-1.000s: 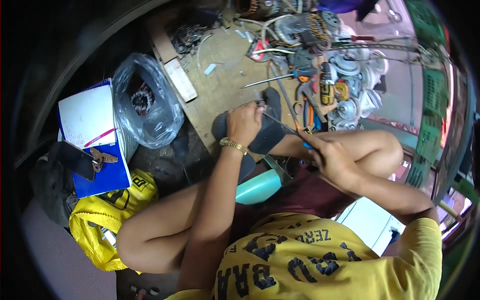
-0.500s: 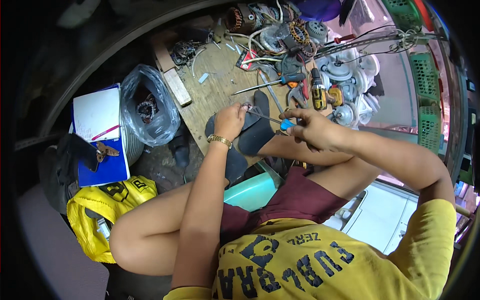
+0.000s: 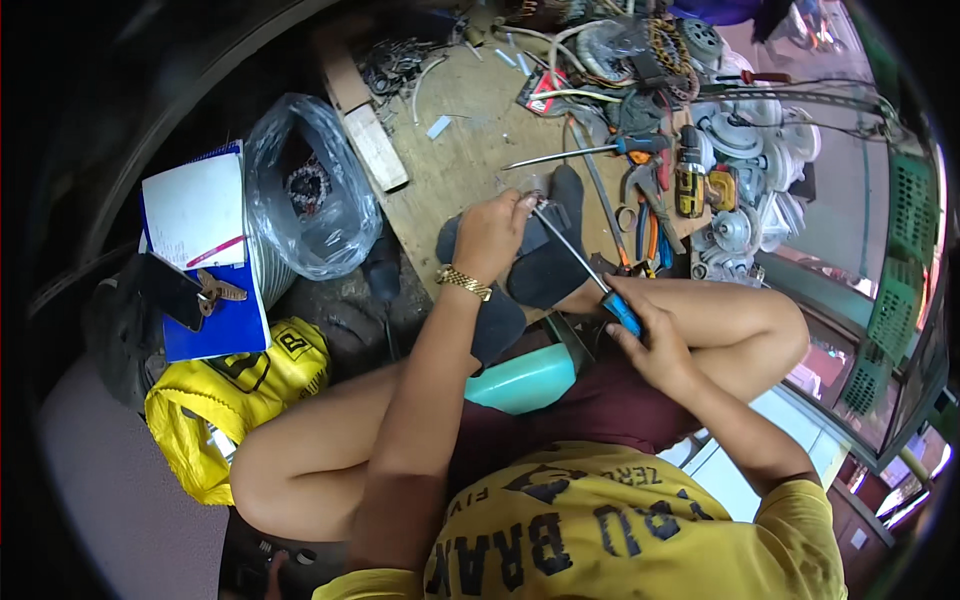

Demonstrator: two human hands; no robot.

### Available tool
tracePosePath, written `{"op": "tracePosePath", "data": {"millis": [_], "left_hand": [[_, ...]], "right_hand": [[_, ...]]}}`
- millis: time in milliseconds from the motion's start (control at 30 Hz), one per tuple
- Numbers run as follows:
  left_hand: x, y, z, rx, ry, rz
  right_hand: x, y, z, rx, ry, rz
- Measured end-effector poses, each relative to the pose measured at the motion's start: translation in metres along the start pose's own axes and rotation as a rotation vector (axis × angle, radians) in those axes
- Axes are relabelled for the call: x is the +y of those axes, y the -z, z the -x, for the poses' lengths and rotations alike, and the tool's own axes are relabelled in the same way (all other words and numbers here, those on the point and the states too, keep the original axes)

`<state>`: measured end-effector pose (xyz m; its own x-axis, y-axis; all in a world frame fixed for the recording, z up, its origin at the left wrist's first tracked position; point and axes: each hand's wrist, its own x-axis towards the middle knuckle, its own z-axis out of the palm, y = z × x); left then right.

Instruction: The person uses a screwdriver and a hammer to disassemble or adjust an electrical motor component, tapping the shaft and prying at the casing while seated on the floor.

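Observation:
My right hand [image 3: 655, 345] is closed around the blue handle of a screwdriver [image 3: 622, 312]. Its long metal shaft runs up and left to a small part [image 3: 535, 200] at the fingertips of my left hand [image 3: 492, 235]. Those left fingers are pinched together on the part, too small to make out. A dark grey block-like piece [image 3: 543, 230] sits between my feet, which are in dark socks [image 3: 545, 272], just below the screwdriver tip. A second blue-handled screwdriver [image 3: 640, 145] lies on the wooden board [image 3: 450, 175] beyond my hands.
A yellow-and-black cordless drill [image 3: 690, 185], pliers [image 3: 655, 205] and a red-and-black card [image 3: 545, 92] lie toward the right. White plastic parts [image 3: 735, 135] are piled past them. At left stand a plastic-lined bin [image 3: 345, 235], a blue notebook [image 3: 215, 325] and a yellow bag [image 3: 190, 440].
My right hand has come down toward my lap, turning the screwdriver's handle nearer to me. My left hand stays at the small part. The whole view has shifted, moving the board's things rightward.

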<state>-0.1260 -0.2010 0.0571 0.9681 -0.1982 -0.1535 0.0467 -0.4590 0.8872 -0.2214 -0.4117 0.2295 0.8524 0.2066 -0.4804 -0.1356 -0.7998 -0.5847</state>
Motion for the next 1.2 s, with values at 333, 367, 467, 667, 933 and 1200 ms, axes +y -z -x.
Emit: {"op": "tracePosePath", "data": {"millis": [333, 367, 467, 667, 933, 1200], "left_hand": [[-0.008, 0.003, -0.003, -0.087, -0.064, 0.140], [-0.011, 0.004, -0.001, -0.076, -0.060, 0.135], [-0.020, 0.005, 0.003, -0.065, -0.082, 0.137], [-0.005, 0.011, 0.004, -0.129, -0.024, 0.119], [-0.003, 0.008, 0.004, -0.047, -0.099, -0.002], [-0.003, 0.000, 0.006, -0.021, -0.080, -0.006]], "right_hand": [[0.009, 0.104, -0.027, -0.222, 0.372, 0.179], [0.006, 0.103, -0.036, -0.140, 0.538, 0.254], [-0.059, 0.112, -0.047, -0.484, -0.312, 0.066], [-0.099, 0.115, -0.080, -0.580, -0.481, 0.169], [-0.120, 0.100, -0.102, -0.594, -0.551, 0.249], [-0.120, 0.097, -0.098, -0.619, -0.548, 0.240]]}}
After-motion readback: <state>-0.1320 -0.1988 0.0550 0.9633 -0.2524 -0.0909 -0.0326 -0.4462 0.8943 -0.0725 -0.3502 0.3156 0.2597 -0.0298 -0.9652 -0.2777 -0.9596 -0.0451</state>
